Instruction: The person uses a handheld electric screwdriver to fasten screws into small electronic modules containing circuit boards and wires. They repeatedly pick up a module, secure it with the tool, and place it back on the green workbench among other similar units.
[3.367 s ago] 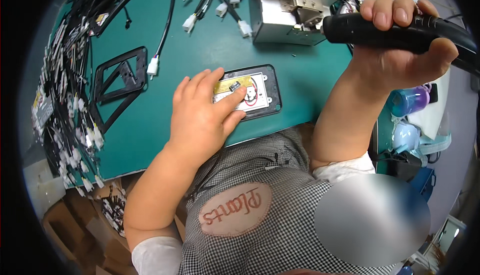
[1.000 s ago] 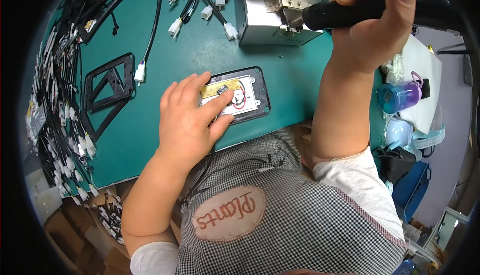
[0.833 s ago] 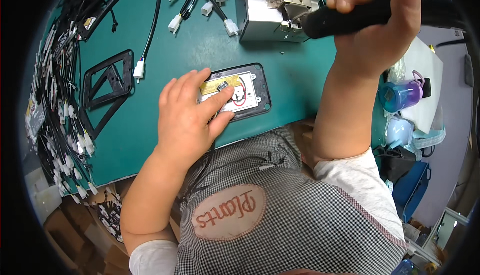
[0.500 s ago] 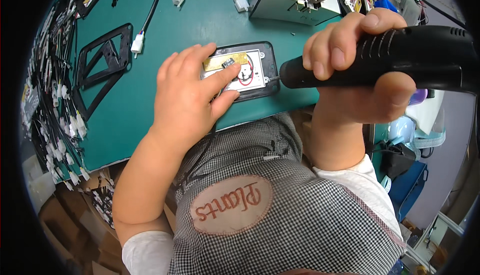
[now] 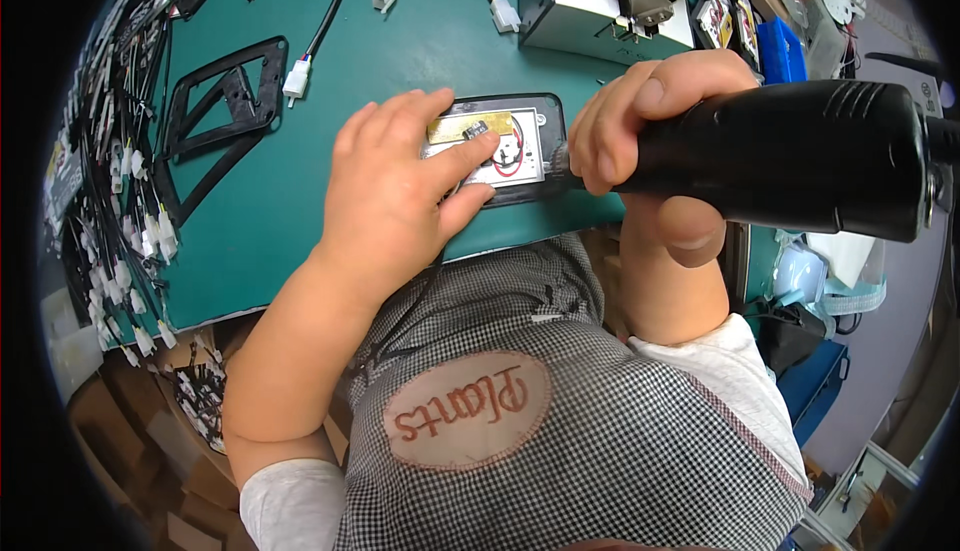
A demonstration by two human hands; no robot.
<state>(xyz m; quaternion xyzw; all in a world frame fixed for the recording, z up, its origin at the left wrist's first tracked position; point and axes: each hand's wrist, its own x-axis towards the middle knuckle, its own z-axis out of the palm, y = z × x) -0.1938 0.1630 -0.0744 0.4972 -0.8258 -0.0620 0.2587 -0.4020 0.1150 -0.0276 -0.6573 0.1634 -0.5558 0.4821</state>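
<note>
Left hand (image 5: 385,186) lies spread, unclenched, across the black-rimmed panel (image 5: 552,111) on the green table (image 5: 400,63); right hand (image 5: 655,126) grips a black tool (image 5: 790,156) near its edge; reddish lettering crosses the apron's oval patch (image 5: 468,411)!

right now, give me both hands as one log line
left hand: on white board in black case | right hand: gripping black tool, tip hidden | silver box: beyond case
</note>
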